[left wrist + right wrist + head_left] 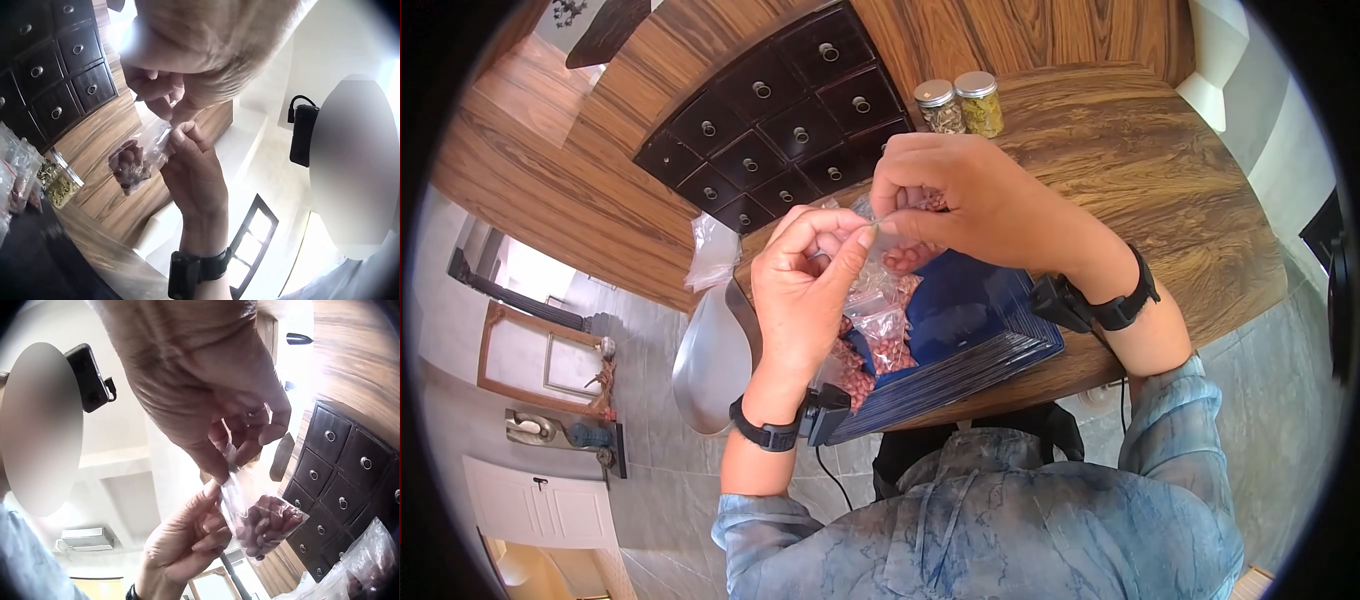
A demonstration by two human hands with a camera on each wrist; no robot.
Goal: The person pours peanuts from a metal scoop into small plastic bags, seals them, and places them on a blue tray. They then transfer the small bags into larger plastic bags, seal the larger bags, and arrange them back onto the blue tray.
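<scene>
Both hands are raised over the table and pinch the top edge of a small clear plastic bag (897,256) holding reddish nuts. My left hand (860,237) pinches the bag's mouth between thumb and forefinger. Just beside it, my right hand (890,220) pinches the same edge. In the left wrist view the bag (134,164) hangs below the left hand's fingertips (159,94), with the right hand (190,169) at its side. The right wrist view shows the bag (265,526) under the right hand (240,440), and the left hand (194,534) coming from below.
Under the hands a blue tray (985,320) holds several more small bags of nuts (882,342). Two lidded glass jars (960,104) stand at the back of the wooden table (1160,170), beside a dark drawer cabinet (780,120). A metal pan (710,362) lies at the table's left edge.
</scene>
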